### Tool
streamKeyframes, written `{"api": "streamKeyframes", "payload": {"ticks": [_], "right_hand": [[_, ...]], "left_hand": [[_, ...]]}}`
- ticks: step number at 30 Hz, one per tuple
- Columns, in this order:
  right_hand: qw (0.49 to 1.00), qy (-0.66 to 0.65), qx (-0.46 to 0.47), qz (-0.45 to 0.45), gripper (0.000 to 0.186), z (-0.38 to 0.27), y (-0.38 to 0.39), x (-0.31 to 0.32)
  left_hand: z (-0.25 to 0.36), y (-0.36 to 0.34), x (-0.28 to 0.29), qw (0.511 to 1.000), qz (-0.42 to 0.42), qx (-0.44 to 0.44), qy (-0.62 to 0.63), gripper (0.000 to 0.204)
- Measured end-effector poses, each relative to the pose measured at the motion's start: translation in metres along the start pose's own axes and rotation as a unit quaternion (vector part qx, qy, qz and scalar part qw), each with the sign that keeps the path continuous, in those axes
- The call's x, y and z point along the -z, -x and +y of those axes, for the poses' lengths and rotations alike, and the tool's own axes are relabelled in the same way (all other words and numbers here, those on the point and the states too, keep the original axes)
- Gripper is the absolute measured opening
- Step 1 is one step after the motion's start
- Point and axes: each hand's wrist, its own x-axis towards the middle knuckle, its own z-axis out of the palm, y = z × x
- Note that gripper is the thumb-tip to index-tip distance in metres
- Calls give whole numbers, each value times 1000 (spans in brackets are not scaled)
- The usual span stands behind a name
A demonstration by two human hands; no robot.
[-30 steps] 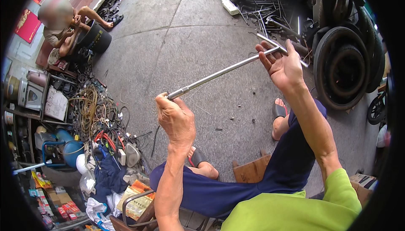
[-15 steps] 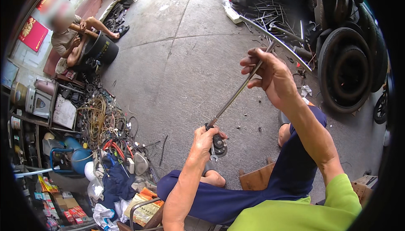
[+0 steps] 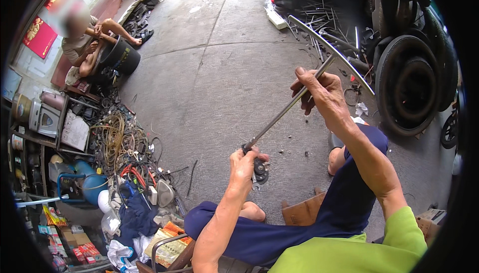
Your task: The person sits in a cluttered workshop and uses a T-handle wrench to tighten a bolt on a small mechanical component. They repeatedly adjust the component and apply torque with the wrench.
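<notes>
A T-shaped metal bar slants up and to the right in front of me, its long curved crosspiece at the far end. My left hand is closed around the lower end, next to a black collar. Higher up the rod, near the crosspiece, my right hand has its thumb and fingers round it. A dark round part shows just beside the left hand; whether it is joined to the bar I cannot tell. The head of a wrench peeks out below that part.
A wooden stool stands between my legs. Tangled cables and cloths pile up at left. Tyres and scattered metal rods lie at right. Another person sits at the far left by a black bucket.
The crosspiece has swung slightly, its right end now lower. My right hand has shifted a little down and right, its fingers closing round the rod. The left hand stays almost in place.
</notes>
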Motion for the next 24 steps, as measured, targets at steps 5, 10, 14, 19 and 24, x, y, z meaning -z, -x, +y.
{"api": "streamKeyframes", "payload": {"ticks": [5,10,14,19,24], "right_hand": [[991,131,6,10,50,1,-2,16],[988,153,-11,18,55,3,-1,20],[996,75,-50,-16,50,11,-4,27],[997,8,-36,-67,41,5,-6,31],[992,-66,-52,-96,35,7,-3,32]], "left_hand": [[7,3,2,992,65,-75,-76,19],[7,-4,11,971,109,-159,-144,18],[12,-2,8,971,116,-163,-134,17],[19,2,4,957,141,-191,-169,16],[23,1,4,954,152,-198,-166,17]]}}
